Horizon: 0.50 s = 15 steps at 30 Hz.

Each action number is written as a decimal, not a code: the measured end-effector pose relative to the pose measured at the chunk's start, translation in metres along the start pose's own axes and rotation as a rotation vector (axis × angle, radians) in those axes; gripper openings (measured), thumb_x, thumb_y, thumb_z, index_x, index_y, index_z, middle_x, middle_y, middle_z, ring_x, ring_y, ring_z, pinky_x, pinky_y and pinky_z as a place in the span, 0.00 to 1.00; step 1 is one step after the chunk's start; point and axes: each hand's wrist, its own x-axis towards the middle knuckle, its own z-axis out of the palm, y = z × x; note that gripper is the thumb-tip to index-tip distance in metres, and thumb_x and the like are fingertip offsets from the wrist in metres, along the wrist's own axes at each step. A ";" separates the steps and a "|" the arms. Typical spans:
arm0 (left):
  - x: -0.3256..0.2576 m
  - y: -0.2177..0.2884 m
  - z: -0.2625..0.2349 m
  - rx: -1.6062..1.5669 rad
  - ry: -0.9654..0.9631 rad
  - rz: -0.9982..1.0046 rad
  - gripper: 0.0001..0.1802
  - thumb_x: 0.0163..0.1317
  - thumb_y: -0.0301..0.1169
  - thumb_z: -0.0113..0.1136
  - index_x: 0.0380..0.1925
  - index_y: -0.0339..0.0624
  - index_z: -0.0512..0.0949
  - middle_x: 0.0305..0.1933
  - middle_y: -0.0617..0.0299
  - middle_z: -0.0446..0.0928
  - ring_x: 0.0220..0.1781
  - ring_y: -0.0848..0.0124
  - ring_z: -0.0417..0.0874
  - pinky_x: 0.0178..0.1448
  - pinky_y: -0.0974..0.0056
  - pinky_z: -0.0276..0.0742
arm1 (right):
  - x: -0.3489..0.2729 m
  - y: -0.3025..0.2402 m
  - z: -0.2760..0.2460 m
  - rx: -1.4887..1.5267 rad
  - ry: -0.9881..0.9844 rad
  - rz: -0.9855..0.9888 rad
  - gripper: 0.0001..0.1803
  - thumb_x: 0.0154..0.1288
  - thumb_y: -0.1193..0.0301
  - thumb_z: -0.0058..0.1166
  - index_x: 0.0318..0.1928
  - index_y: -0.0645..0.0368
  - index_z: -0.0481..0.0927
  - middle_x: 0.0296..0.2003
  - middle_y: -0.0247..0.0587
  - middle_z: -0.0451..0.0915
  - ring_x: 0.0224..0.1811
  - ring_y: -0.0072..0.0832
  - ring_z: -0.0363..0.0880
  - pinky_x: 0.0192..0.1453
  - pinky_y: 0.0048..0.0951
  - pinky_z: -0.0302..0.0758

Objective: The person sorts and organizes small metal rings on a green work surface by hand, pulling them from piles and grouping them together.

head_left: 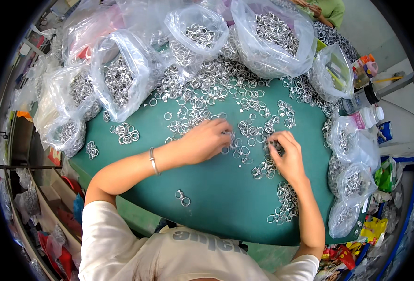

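Note:
Small silver metal rings lie loose and in clusters over the green tabletop. My left hand, with a bracelet on its wrist, is over the rings in the middle; its fingertips are smeared by motion, so what they hold is hidden. To its right, my right hand curls its thumb and fingers around a few rings. Beneath and beside that hand are more rings. A larger pile of rings lies along my right forearm.
Clear plastic bags full of rings, such as one large bag and another, line the far and left edges. Smaller bags, a white bottle and a jar stand at right. Another person sits beyond the far right corner.

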 end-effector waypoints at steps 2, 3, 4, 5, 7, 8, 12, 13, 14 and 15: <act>-0.007 0.002 -0.001 -0.138 -0.004 0.030 0.11 0.53 0.24 0.60 0.38 0.42 0.77 0.50 0.58 0.71 0.52 0.58 0.71 0.53 0.56 0.68 | -0.005 -0.012 -0.010 0.124 -0.076 0.061 0.09 0.51 0.82 0.59 0.35 0.62 0.78 0.36 0.42 0.78 0.44 0.39 0.77 0.54 0.36 0.69; -0.006 0.003 -0.003 -0.065 0.059 -0.009 0.11 0.53 0.24 0.60 0.38 0.42 0.77 0.50 0.58 0.71 0.51 0.59 0.71 0.53 0.56 0.68 | -0.007 -0.015 -0.014 0.140 -0.114 0.080 0.09 0.51 0.82 0.59 0.35 0.62 0.78 0.37 0.41 0.78 0.44 0.39 0.77 0.54 0.36 0.69; -0.002 0.005 -0.006 0.005 0.119 -0.039 0.11 0.53 0.24 0.60 0.39 0.42 0.77 0.50 0.58 0.71 0.51 0.59 0.71 0.53 0.56 0.67 | -0.009 -0.016 -0.018 0.153 -0.146 0.105 0.09 0.51 0.82 0.59 0.35 0.62 0.78 0.37 0.41 0.78 0.44 0.40 0.77 0.55 0.36 0.69; 0.002 0.007 -0.006 0.076 0.179 -0.072 0.12 0.53 0.25 0.60 0.39 0.43 0.77 0.50 0.58 0.71 0.51 0.59 0.71 0.53 0.56 0.67 | -0.010 -0.008 -0.017 0.013 -0.052 0.015 0.09 0.50 0.80 0.61 0.34 0.60 0.79 0.37 0.40 0.78 0.44 0.37 0.76 0.53 0.37 0.67; 0.013 0.009 0.005 0.076 0.158 -0.027 0.14 0.54 0.25 0.61 0.42 0.43 0.76 0.49 0.58 0.71 0.49 0.60 0.71 0.51 0.57 0.66 | -0.005 -0.009 -0.010 -0.186 0.029 -0.026 0.10 0.49 0.78 0.63 0.34 0.58 0.80 0.36 0.38 0.78 0.43 0.36 0.74 0.52 0.37 0.65; 0.020 0.010 0.012 0.077 0.146 -0.003 0.14 0.54 0.26 0.61 0.43 0.43 0.76 0.49 0.58 0.70 0.49 0.60 0.71 0.51 0.57 0.66 | -0.003 -0.010 -0.005 -0.285 0.071 -0.046 0.10 0.48 0.78 0.63 0.34 0.57 0.80 0.36 0.37 0.77 0.43 0.35 0.73 0.51 0.36 0.65; 0.050 0.005 0.028 0.173 0.153 -0.042 0.16 0.53 0.27 0.62 0.44 0.43 0.75 0.48 0.59 0.71 0.48 0.61 0.72 0.48 0.58 0.65 | 0.005 -0.019 0.027 -0.495 -0.029 -0.147 0.09 0.48 0.75 0.63 0.33 0.57 0.81 0.38 0.35 0.73 0.45 0.34 0.69 0.48 0.36 0.62; 0.054 0.004 0.027 0.175 0.108 -0.076 0.16 0.53 0.27 0.63 0.44 0.43 0.75 0.48 0.59 0.71 0.48 0.61 0.72 0.47 0.58 0.65 | 0.005 -0.020 0.026 -0.459 -0.045 -0.147 0.09 0.49 0.75 0.63 0.33 0.57 0.80 0.38 0.36 0.73 0.44 0.34 0.70 0.49 0.36 0.63; 0.057 0.003 0.025 0.178 0.064 -0.110 0.16 0.53 0.27 0.63 0.44 0.43 0.75 0.48 0.59 0.71 0.48 0.61 0.73 0.47 0.58 0.66 | 0.005 -0.021 0.022 -0.424 -0.060 -0.148 0.08 0.50 0.75 0.62 0.33 0.58 0.80 0.37 0.37 0.74 0.44 0.35 0.70 0.49 0.36 0.63; 0.057 0.001 0.021 0.178 0.000 -0.156 0.15 0.53 0.28 0.63 0.42 0.43 0.75 0.49 0.60 0.71 0.49 0.62 0.73 0.48 0.57 0.66 | 0.005 -0.023 0.017 -0.389 -0.075 -0.149 0.07 0.50 0.75 0.62 0.32 0.59 0.79 0.37 0.38 0.74 0.44 0.35 0.70 0.49 0.36 0.63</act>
